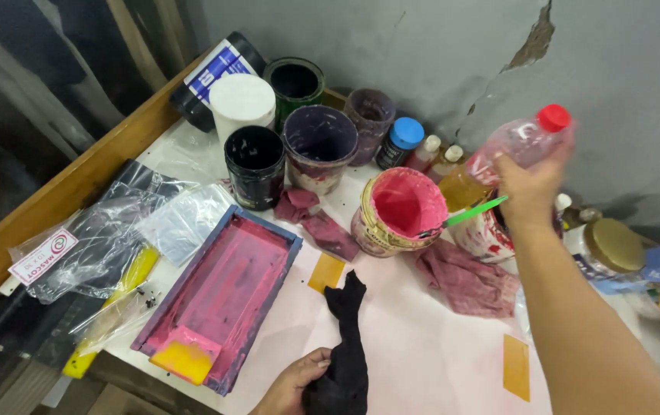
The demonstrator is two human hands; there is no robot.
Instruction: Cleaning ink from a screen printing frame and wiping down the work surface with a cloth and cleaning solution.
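1. Fingers of the right hand [528, 187] are wrapped around a clear plastic bottle [510, 147] with a red cap, held tilted above the pink-stained tub [401, 211].
2. Left hand [293, 382] grips a black cloth [343, 350] resting on the tabletop [414, 346] beside the pink tray [221, 296].

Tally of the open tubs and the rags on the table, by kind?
Open tubs: 5 (green, two purple, black, pink)
Rags: 3 (two pink, black in left hand)
Total: 8
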